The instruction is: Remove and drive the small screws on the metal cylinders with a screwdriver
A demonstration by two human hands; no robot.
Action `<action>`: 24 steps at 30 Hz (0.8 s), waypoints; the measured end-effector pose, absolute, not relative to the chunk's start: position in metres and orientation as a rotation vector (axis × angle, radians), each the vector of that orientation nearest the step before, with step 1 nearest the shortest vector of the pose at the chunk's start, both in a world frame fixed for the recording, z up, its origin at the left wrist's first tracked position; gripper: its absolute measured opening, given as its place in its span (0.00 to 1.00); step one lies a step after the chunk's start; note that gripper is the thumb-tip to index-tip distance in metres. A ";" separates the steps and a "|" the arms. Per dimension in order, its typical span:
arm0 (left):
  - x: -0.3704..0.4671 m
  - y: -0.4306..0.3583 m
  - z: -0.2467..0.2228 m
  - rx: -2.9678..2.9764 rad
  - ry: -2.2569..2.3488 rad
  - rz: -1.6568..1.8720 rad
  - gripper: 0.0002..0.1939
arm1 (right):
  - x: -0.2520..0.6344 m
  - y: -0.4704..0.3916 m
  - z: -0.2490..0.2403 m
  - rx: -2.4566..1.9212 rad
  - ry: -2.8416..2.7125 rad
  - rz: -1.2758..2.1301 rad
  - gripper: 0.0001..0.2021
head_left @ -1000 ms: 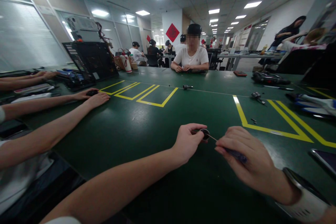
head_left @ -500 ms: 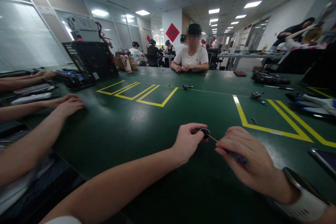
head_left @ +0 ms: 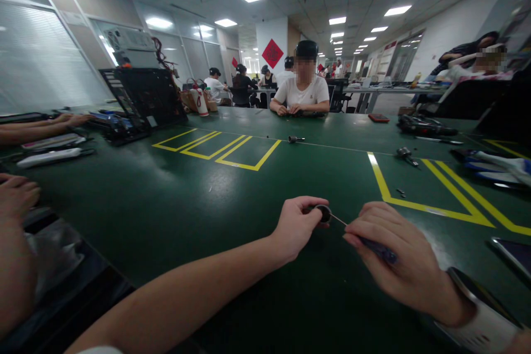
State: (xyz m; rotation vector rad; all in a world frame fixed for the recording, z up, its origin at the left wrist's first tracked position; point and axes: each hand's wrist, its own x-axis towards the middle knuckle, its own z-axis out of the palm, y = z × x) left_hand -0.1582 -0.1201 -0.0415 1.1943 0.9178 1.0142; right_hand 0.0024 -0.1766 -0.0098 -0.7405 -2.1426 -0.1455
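Between thumb and fingers, my left hand (head_left: 296, 227) grips a small dark cylindrical part (head_left: 323, 214) with a round open end facing right. My right hand (head_left: 392, 251) is closed around the dark purple handle of a screwdriver (head_left: 378, 250). Its thin shaft points left and its tip is at the open end of the cylindrical part; how far in it goes I cannot tell. Both hands are just above the green table (head_left: 249, 204). To the right, several tiny dark pieces (head_left: 400, 192) lie inside a yellow tape outline (head_left: 435, 210).
A dark metal part with a shaft (head_left: 295, 139) lies mid-table, and a motor-like part (head_left: 406, 156) lies right. A phone-like device (head_left: 512, 251) is at the right edge. Another person's hand (head_left: 19, 193) is at far left; a person (head_left: 302, 88) sits opposite.
The neighbouring person's hands at the left have drawn back toward the table's edge. My right hand and the screwdriver have shifted slightly right; my left hand has stayed nearly in place.
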 end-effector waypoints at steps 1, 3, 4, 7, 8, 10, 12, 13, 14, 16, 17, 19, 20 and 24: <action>-0.158 -0.120 -0.042 1.197 0.908 1.015 0.09 | 0.002 -0.177 -0.010 -0.742 -2.142 -0.137 0.05; -0.158 -0.120 -0.043 1.199 0.909 1.023 0.09 | 0.002 -0.177 -0.011 -0.744 -2.146 -0.113 0.05; -0.158 -0.120 -0.043 1.198 0.917 1.027 0.09 | 0.002 -0.178 -0.011 -0.743 -2.147 -0.104 0.05; -0.159 -0.119 -0.045 1.220 0.942 1.036 0.09 | 0.004 -0.179 -0.013 -0.733 -2.147 -0.095 0.05; -0.159 -0.118 -0.046 1.240 0.944 1.044 0.09 | 0.004 -0.179 -0.013 -0.724 -2.138 -0.113 0.06; -0.159 -0.117 -0.048 1.283 0.937 1.072 0.12 | 0.004 -0.179 -0.015 -0.730 -2.116 -0.169 0.10; -0.159 -0.117 -0.051 1.300 0.921 1.107 0.17 | 0.003 -0.177 -0.019 -0.783 -2.118 -0.208 0.15; -0.158 -0.117 -0.052 1.295 0.903 1.116 0.21 | 0.002 -0.175 -0.022 -0.823 -2.133 -0.207 0.16; -0.157 -0.118 -0.054 1.286 0.881 1.119 0.24 | 0.001 -0.172 -0.026 -0.866 -2.159 -0.186 0.16; -0.155 -0.120 -0.058 1.280 0.835 1.107 0.27 | -0.002 -0.167 -0.036 -0.949 -2.209 -0.112 0.13; -0.155 -0.121 -0.060 1.283 0.813 1.098 0.29 | -0.004 -0.164 -0.041 -0.985 -2.234 -0.065 0.11; -0.154 -0.122 -0.064 1.308 0.786 1.089 0.30 | -0.005 -0.160 -0.049 -1.035 -2.262 0.009 0.11; -0.153 -0.122 -0.066 1.330 0.779 1.082 0.30 | -0.005 -0.159 -0.053 -1.050 -2.266 0.024 0.12; -0.153 -0.123 -0.069 1.435 0.772 1.030 0.31 | -0.003 -0.155 -0.061 -1.125 -2.229 0.005 0.14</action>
